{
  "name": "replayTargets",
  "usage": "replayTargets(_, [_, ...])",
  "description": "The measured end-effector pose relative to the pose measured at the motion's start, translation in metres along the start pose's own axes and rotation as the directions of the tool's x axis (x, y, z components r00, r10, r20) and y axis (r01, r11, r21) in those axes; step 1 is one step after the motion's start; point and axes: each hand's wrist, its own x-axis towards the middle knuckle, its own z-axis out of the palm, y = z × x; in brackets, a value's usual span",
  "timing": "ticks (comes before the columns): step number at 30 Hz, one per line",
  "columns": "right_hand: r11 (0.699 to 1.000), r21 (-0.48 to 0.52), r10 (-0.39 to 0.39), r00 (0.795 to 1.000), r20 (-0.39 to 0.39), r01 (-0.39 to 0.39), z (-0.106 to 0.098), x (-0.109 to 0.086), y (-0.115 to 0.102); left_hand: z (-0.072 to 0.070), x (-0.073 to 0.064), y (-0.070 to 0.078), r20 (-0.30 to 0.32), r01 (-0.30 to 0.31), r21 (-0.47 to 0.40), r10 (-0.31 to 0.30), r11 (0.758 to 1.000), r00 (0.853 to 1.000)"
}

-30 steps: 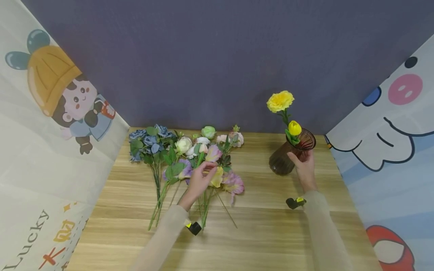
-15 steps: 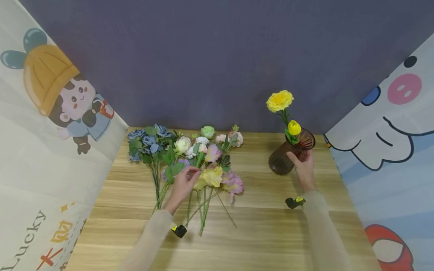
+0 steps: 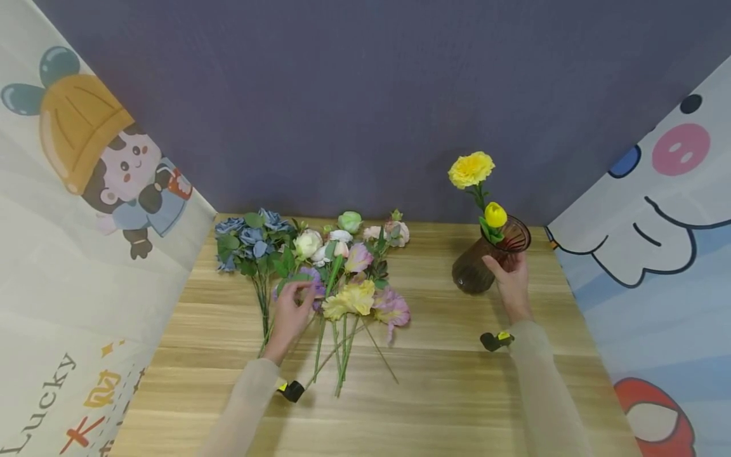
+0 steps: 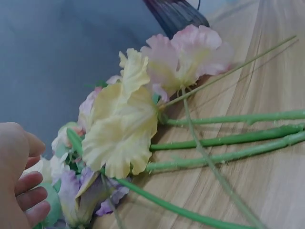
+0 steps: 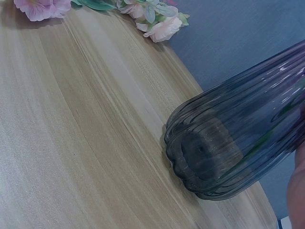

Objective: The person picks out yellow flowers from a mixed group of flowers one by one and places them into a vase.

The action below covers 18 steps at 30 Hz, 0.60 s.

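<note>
My left hand hovers over the flower pile beside a purple flower, thumb and fingers loosely bent. In the left wrist view its fingers hold nothing and lie left of a pale yellow ruffled flower. At the right, my right hand grips a ribbed, dark translucent vase just below its rim. A yellow carnation-like flower and a yellow tulip stand in this vase. Through its side, the right wrist view shows a green stem.
Blue roses lie at the left of the wooden table, stems toward me. White, green and pink blooms lie mid-table near the dark back wall. A pink-purple flower lies rightmost. Printed curtains hang on both sides.
My left hand has moved left and slightly back toward me, uncovering the pale yellow flower and its stems. The right hand and the vase stay in place.
</note>
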Motion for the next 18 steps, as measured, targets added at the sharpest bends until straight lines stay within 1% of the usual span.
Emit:
replayTargets(2, [1.0, 0.001, 0.001, 1.0, 0.001, -0.001, 0.0, 0.0, 0.0, -0.002, 0.002, -0.002, -0.039, -0.034, 0.045, 0.036, 0.998, 0.999])
replayTargets(5, [1.0, -0.007, 0.005, 1.0, 0.003, -0.005, 0.0, 0.0, -0.001, -0.006, 0.005, -0.004, -0.071, -0.045, 0.072, 0.05, 0.996, 0.996])
replayTargets(9, [1.0, -0.014, 0.008, 1.0, 0.006, -0.008, 0.0, 0.0, -0.001, -0.01, 0.006, -0.006, -0.079, -0.03, 0.056, 0.034, 0.998, 0.996])
replayTargets(13, [1.0, -0.017, 0.009, 1.0, -0.001, -0.009, -0.001, 0.0, 0.001, -0.012, 0.008, -0.01, -0.093, -0.039, 0.066, 0.045, 0.997, 0.995])
replayTargets(15, [1.0, -0.012, 0.013, 1.0, -0.004, -0.013, -0.001, 0.001, 0.001, -0.012, 0.01, -0.012, -0.098, -0.025, 0.072, 0.032, 0.997, 0.995])
replayTargets(18, [1.0, -0.003, 0.019, 1.0, -0.004, -0.019, 0.0, -0.001, -0.002, -0.012, 0.011, -0.015, -0.1, 0.014, 0.081, -0.006, 0.997, 0.995])
